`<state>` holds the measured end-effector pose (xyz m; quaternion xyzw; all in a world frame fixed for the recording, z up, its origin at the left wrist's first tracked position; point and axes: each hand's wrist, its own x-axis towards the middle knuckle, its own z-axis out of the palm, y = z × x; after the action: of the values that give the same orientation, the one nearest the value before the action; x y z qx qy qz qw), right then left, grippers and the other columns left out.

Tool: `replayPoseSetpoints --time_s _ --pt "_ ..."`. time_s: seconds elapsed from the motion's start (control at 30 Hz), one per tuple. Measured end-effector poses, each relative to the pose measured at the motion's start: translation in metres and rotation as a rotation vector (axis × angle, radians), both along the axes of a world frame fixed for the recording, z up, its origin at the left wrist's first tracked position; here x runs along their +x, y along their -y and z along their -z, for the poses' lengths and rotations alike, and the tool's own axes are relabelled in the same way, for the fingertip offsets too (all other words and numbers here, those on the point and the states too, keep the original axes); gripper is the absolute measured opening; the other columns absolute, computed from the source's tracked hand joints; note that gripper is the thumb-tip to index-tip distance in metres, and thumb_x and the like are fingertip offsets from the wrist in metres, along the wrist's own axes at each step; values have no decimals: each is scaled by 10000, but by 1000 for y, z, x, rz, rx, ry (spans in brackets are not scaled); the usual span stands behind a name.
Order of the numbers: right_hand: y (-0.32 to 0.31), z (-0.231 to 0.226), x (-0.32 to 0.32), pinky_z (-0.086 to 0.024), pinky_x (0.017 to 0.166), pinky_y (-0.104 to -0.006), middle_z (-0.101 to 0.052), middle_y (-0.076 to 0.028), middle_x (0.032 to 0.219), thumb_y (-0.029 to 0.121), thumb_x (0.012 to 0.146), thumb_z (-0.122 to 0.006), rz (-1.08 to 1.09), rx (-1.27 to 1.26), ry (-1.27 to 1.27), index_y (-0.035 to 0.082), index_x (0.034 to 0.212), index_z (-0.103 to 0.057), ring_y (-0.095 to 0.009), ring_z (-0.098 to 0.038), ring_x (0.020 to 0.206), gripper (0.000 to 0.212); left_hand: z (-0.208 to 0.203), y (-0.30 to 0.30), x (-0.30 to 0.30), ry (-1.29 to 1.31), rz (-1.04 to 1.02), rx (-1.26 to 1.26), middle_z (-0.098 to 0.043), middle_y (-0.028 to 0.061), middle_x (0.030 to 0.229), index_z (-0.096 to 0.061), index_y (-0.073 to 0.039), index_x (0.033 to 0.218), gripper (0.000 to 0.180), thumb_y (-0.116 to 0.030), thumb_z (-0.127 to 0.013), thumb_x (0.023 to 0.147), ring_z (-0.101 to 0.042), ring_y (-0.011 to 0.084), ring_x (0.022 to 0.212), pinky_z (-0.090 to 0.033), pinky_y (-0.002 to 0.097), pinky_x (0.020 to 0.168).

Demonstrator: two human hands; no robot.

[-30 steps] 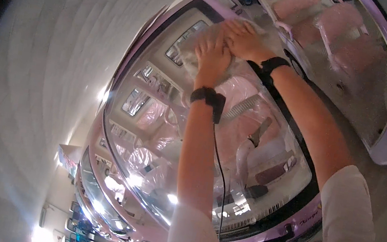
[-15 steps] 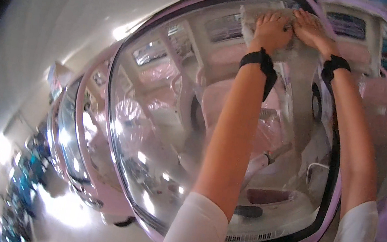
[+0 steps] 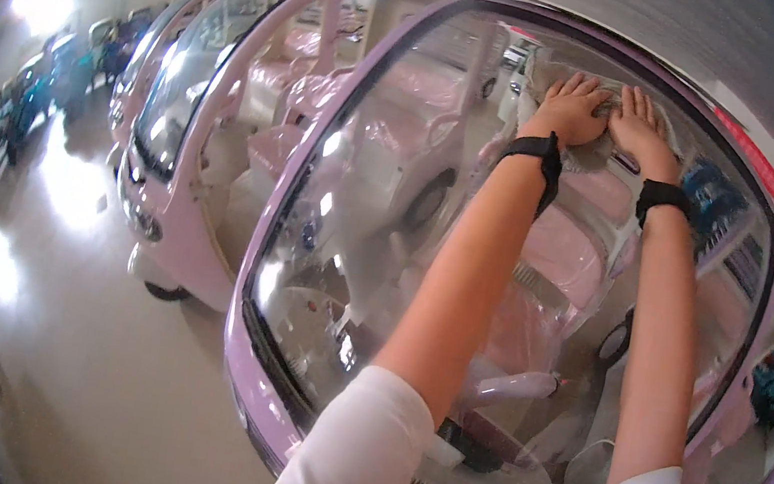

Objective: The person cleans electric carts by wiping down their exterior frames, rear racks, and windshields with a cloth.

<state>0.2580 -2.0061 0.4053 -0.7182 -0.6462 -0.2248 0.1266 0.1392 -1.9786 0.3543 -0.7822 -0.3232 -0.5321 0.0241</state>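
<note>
Both my arms reach up across the large clear windshield (image 3: 375, 190) of a small pink-purple vehicle. My left hand (image 3: 573, 109) lies flat with fingers stretched upward, pressing a pale grey cloth (image 3: 541, 76) against the glass near its top edge. Close beside it, my right hand (image 3: 640, 132) also rests flat on the cloth, fingers extended. Neither hand is closed around the cloth. A black band (image 3: 528, 147) circles my left wrist and another black band (image 3: 663, 199) my right. Through the glass show a pink plastic-covered seat (image 3: 562, 255) and a handlebar grip (image 3: 516, 386).
More pink vehicles with curved windshields stand in a row to the left, the nearest being a pink vehicle (image 3: 204, 244). Dark and teal two-wheelers (image 3: 58, 79) line the far left. Pale shiny floor (image 3: 117, 351) reflects the lights. A red banner (image 3: 748, 149) hangs at upper right.
My view has turned, so the vehicle appears tilted and more of the row and floor shows at left. Both hands remain flat on the cloth high on the windshield.
</note>
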Motion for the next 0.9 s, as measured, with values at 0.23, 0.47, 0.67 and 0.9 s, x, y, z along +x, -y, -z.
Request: replayPoseSetpoints --time_s 0.23,0.47,0.67,0.9 --pt "-19 47 -130 -25 1056 -401 -52 -34 1426 303 883 -198 -155 32 111 137 1362 -113 -202 -32 1311 514 66 -2 -115 145 -157 -14 -330 78 1333 -438 -171 1217 459 -337 -427 790 -219 249 1270 -154 394 1035" --pt "0 129 -230 -39 1052 -414 -113 -45 1419 301 867 -253 -397 115 341 114 1347 -195 -201 -80 1306 518 160 34 -207 323 -248 -220 -264 93 1366 -368 -160 1264 486 -306 -420 804 -169 251 1288 -123 392 1039" --pt "57 250 -321 9 1043 -440 -113 -47 1421 347 877 -269 -473 -87 593 109 1353 -172 -198 -66 1310 541 306 80 -272 378 -414 -493 -142 72 1412 -237 -144 1334 525 -399 -275 877 -74 218 1312 -98 381 1041" --pt "115 344 -352 10 1045 -422 -102 -45 1424 339 866 -287 -611 -202 722 108 1352 -175 -187 -62 1311 549 406 168 -297 273 -509 -724 -131 139 1404 -202 -93 1339 559 -382 -278 866 -76 280 1307 -108 439 1031"
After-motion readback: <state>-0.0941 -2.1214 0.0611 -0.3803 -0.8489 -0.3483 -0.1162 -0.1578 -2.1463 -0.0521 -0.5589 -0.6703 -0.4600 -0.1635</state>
